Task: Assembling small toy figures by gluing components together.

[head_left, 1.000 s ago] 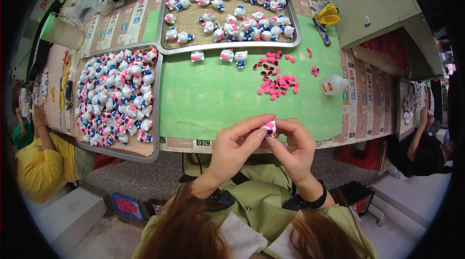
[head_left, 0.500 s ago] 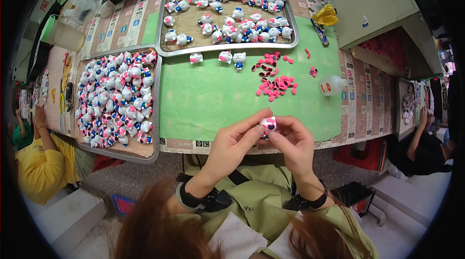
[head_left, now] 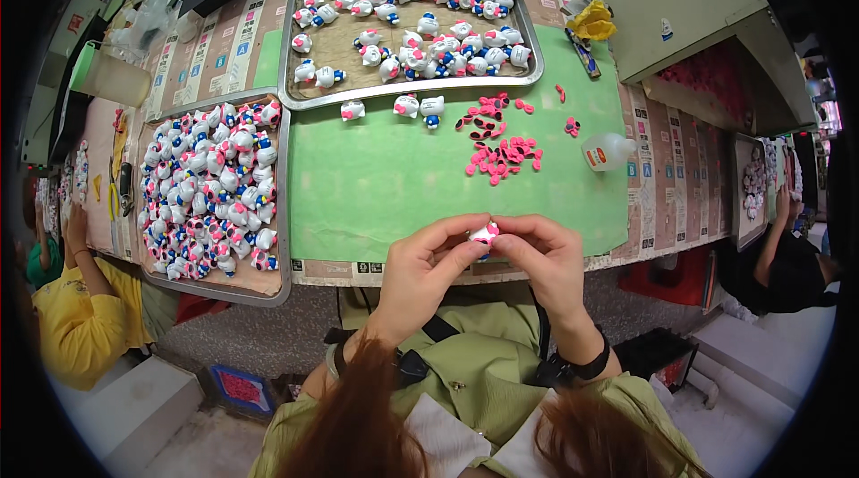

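Note:
At the near edge of the green sheet [head_left: 358,201], a small white figurine [head_left: 484,233] with pink and dark parts on its front sits between my two hands. Fingers and thumb of my left hand [head_left: 428,272] close on it from the left. From the right, my right hand [head_left: 548,265] pinches it as well, both thumbs low on its front. My fingers cover much of it. Beyond my hands lie small pink pieces [head_left: 504,158], some with dark faces. Three loose white figurines, one a standing figurine [head_left: 432,111], are lined up below the far tray.
A metal tray [head_left: 284,201] crowded with figurines stands at left; another metal tray [head_left: 412,92] holds more at the back. To the right are a clear bottle [head_left: 605,152], a yellow cloth [head_left: 592,21] and a grey cabinet [head_left: 689,8]. Other people sit at both sides.
The figurine has tilted in my fingers, so its front now faces lower, toward me. My hands have shifted slightly left. The whole view has moved a little.

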A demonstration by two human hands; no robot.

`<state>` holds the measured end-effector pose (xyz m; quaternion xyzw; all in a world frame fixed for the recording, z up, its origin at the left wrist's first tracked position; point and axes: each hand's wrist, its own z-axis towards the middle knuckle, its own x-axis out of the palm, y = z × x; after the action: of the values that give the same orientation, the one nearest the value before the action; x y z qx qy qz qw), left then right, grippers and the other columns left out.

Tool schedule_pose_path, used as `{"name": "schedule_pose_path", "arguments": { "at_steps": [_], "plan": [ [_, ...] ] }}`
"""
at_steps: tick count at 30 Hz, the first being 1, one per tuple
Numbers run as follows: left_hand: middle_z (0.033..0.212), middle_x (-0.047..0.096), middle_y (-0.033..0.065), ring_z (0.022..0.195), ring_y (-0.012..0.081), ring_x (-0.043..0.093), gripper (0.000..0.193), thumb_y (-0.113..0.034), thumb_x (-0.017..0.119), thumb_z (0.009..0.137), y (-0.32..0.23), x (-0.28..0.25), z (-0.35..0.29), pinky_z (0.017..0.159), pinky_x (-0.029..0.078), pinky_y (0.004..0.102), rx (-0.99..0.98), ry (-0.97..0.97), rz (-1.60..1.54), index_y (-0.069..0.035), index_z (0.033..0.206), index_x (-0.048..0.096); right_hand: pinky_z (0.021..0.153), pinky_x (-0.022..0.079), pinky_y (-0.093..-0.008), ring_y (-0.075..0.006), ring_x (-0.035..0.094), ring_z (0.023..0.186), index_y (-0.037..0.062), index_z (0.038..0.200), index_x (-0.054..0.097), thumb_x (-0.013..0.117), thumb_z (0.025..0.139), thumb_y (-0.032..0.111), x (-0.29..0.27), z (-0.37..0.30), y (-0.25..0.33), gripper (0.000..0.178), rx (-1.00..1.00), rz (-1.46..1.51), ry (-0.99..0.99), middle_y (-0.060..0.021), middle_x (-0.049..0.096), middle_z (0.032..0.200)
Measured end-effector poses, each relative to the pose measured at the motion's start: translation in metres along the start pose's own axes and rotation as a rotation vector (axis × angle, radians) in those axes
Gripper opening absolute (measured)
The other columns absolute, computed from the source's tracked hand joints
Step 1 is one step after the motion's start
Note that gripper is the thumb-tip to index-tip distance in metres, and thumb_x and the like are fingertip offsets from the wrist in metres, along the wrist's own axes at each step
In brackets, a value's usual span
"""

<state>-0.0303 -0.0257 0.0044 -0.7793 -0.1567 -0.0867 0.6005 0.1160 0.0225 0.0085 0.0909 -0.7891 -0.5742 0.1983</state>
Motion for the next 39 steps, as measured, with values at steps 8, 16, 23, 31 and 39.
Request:
{"name": "schedule_pose_path", "arguments": {
  "at_steps": [8,16,23,31,39],
  "plan": [
    [0.095,0.058,0.0081,0.086,0.0112,0.055,0.025,-0.003,0.052,0.082,-0.002,0.001,0.000,0.075,0.045,0.0220,-0.014,-0.005,-0.010,0.004,0.105,0.052,0.067,0.046,-0.0203,-0.0101,0.057,0.076,-0.0055,0.094,0.058,0.057,0.077,0.000,-0.002,0.001,-0.001,0.018,0.026,-0.027,-0.014,-0.0087,0.061,0.085],
    [0.096,0.058,0.0085,0.086,0.0114,0.055,0.025,-0.003,0.052,0.082,0.000,-0.001,0.000,0.076,0.044,0.0224,-0.015,0.006,-0.032,0.004,0.105,0.052,0.063,0.048,-0.0207,-0.0108,0.058,0.072,-0.0057,0.092,0.059,0.056,0.078,0.001,-0.002,0.002,0.001,0.016,0.097,-0.021,-0.005,-0.0089,0.061,0.084],
    [0.098,0.057,0.0083,0.087,0.0112,0.054,0.026,-0.005,0.052,0.082,0.001,-0.001,0.001,0.077,0.044,0.0229,-0.042,0.001,-0.028,0.004,0.106,0.052,0.062,0.050,-0.0220,-0.0110,0.058,0.071,-0.0057,0.090,0.059,0.055,0.079,0.003,0.001,0.001,0.004,0.014,0.061,-0.121,-0.031,-0.0089,0.061,0.081],
    [0.099,0.057,0.0076,0.088,0.0104,0.053,0.027,-0.007,0.052,0.083,0.003,-0.004,0.000,0.076,0.044,0.0224,-0.059,0.017,-0.004,0.003,0.108,0.052,0.060,0.049,-0.0209,-0.0106,0.059,0.070,-0.0057,0.087,0.060,0.057,0.078,0.003,-0.002,0.004,0.005,0.013,0.089,-0.099,0.000,-0.0083,0.061,0.074],
    [0.098,0.056,0.0101,0.088,0.0140,0.055,0.026,-0.007,0.048,0.084,0.003,-0.004,0.003,0.076,0.045,0.0253,-0.140,0.056,-0.258,0.004,0.108,0.049,0.059,0.046,-0.0202,-0.0117,0.056,0.069,-0.0032,0.092,0.058,0.060,0.073,0.003,-0.003,0.004,0.000,0.020,-0.144,-0.273,0.008,-0.0081,0.058,0.081]
  ]
}}
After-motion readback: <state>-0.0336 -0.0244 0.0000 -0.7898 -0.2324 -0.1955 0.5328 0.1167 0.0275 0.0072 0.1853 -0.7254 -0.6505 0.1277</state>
